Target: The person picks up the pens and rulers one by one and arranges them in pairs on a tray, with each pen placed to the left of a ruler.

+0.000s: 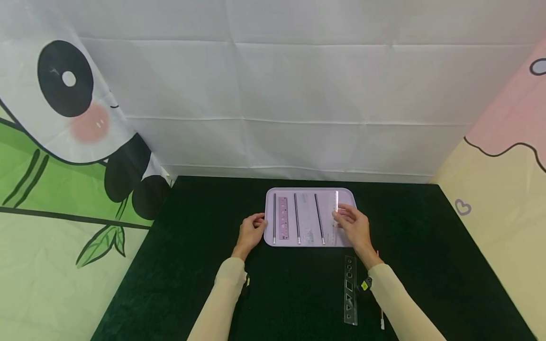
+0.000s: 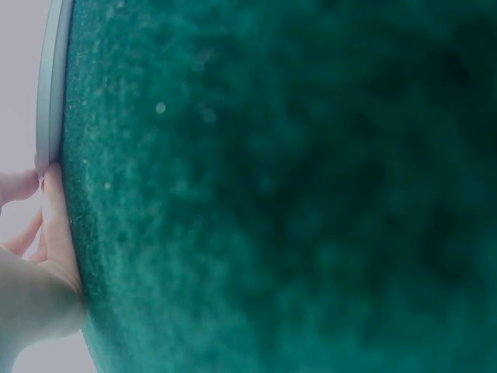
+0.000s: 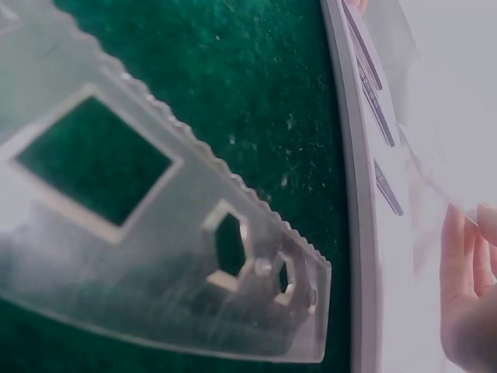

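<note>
lavender tray [image 1: 273, 194] sits on the dark green felt table [image 1: 426, 237], near the table's far edge by the white backdrop [image 1: 298, 94]. left hand [image 1: 251, 230] rests at the tray's left rim, fingers loosely curled against the edge, thumb touching the rim in the left wrist view; holds nothing else. right hand [image 1: 354, 225] is over the tray's right side, fingertips pinching a clear ruler [image 1: 335, 208] that lies along the tray's right portion, narrow pinch. on the tray, left to right: black pen [image 1: 274, 218], pink ruler [image 1: 283, 218], second black pen [image 1: 296, 219], a faint clear ruler [image 1: 306, 215], third black pen [image 1: 319, 219]. a clear stencil ruler [image 1: 350, 290] with cut-out shapes lies on the felt just in front of the tray's right corner, beside the right forearm, apart from the tray. panda print cloth left of the tray, pink and cream cloth right of it.
</note>
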A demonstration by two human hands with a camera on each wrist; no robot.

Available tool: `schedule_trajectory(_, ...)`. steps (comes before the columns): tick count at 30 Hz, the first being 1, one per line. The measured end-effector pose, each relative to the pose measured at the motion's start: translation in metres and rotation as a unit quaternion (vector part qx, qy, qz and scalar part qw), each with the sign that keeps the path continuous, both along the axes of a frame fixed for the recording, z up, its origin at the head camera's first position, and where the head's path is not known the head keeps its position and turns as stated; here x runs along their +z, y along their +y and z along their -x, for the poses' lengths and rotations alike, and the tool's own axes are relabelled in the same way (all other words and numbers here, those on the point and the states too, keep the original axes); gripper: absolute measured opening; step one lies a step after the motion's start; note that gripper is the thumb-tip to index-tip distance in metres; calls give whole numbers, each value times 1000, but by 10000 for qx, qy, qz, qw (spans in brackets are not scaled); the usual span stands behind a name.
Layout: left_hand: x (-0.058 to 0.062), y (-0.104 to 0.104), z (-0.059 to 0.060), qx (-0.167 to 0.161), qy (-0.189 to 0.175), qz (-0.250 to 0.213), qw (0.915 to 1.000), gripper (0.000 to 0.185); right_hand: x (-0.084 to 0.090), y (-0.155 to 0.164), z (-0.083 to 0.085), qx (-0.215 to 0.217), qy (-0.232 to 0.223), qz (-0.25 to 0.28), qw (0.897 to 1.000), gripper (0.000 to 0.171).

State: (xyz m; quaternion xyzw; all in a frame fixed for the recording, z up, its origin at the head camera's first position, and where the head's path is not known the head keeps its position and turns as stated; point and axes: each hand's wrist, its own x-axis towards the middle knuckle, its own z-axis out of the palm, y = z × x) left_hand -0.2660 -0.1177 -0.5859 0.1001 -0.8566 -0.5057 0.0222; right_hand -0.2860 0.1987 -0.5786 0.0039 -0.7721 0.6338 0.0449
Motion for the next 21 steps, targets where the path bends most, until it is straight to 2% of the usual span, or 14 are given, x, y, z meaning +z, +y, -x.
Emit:
schedule_trajectory(9,0,0,0,-17,19,-24,10000,34,-5,0,8,-165,-231,-130,9995,39)
schedule_trajectory(21,-2,-1,0,-24,36,-52,10000,34,-14,-2,16,-187,-293,-585,9977,36)
